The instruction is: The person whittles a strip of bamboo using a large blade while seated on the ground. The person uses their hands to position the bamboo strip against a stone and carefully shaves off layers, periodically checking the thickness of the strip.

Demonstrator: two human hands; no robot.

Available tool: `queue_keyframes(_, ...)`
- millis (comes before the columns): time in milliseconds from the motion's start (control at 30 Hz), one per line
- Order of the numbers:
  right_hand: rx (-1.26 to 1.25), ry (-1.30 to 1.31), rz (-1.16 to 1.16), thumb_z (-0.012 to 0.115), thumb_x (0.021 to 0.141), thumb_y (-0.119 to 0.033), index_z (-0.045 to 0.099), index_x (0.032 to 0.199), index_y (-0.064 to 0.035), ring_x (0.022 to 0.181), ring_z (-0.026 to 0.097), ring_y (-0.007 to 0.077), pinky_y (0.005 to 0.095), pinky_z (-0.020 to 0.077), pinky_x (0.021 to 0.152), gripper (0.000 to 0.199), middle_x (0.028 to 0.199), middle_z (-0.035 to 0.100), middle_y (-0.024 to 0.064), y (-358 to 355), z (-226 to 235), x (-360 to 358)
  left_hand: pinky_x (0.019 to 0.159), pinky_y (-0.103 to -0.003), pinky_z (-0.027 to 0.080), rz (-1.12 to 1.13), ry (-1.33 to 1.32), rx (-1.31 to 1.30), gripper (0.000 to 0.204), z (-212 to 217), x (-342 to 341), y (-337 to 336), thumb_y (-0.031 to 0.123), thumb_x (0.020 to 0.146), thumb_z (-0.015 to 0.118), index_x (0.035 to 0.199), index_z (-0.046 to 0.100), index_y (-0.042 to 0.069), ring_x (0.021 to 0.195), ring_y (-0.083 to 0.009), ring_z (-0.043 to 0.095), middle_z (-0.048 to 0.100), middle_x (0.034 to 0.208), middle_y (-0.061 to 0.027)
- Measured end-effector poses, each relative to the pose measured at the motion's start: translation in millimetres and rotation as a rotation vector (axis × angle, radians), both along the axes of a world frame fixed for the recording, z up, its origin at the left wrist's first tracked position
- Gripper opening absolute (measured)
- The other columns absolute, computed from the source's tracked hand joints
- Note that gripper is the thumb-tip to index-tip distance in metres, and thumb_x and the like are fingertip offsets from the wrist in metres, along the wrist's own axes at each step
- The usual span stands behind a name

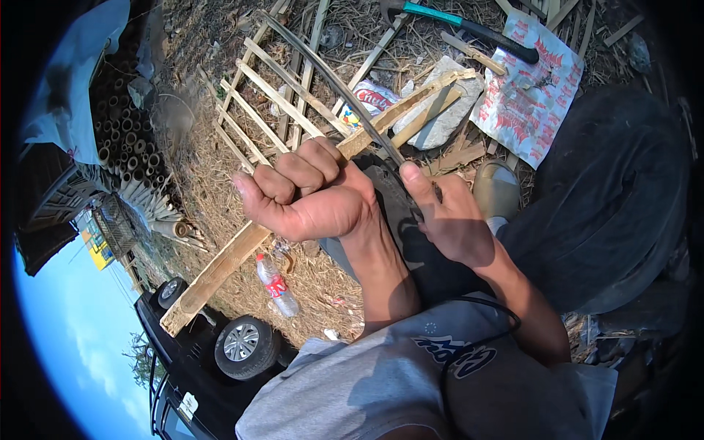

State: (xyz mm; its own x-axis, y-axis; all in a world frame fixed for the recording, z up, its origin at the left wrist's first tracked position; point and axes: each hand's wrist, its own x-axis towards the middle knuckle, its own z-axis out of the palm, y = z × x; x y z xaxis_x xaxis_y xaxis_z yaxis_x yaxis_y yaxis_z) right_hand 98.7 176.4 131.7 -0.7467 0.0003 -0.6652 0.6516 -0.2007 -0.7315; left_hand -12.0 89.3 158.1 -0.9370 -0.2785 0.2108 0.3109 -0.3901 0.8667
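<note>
My left hand is closed around a long, pale bamboo strip. The strip slants from the lower left up toward a stone at the upper right. My right hand grips a machete with a long, narrow blade, seen nearly edge-on; the fingers mostly hide its handle. The blade points up and left and crosses the strip just beyond my left hand, but whether it cuts in or only touches cannot be told. A second bamboo piece lies beside the strip's far end, on the pale stone block.
Thin slats lie crisscrossed on dry straw ahead. A teal-and-black-handled tool and a printed sheet are at the upper right. A plastic bottle lies left of my body. Stacked bamboo poles and a dark vehicle stand farther left.
</note>
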Motion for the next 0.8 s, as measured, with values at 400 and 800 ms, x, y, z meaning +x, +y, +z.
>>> queue_keyframes(400, 0.065, -0.023, 0.046, 0.054, 0.097, -0.051, 0.066, 0.080, 0.0043, 0.070, 0.061, 0.0455, 0.0477, 0.0477, 0.066, 0.060, 0.067, 0.059, 0.0274, -13.0, 0.6, -23.9, 0.037, -0.027, 0.008, 0.081, -0.069, 0.017, 0.052, -8.4, -8.4, -19.7, 0.034, 0.104, 0.033, 0.057, 0.016, 0.022, 0.037, -0.0089, 0.005, 0.012, 0.044, 0.0062)
queue_keyframes(800, 0.127, 0.152, -0.100, 0.050, 0.100, -0.051, 0.060, 0.068, 0.0075, 0.052, 0.048, 0.0387, 0.0448, 0.0430, 0.057, 0.068, 0.055, 0.050, 0.0234, -20.2, 0.3, 3.3, 0.036, -0.027, 0.009, -0.042, 0.000, 0.033, 0.052, -2.2, -1.9, -7.2, 0.035, 0.105, 0.030, 0.057, 0.017, 0.022, 0.036, -0.0091, 0.005, 0.012, 0.042, 0.0060)
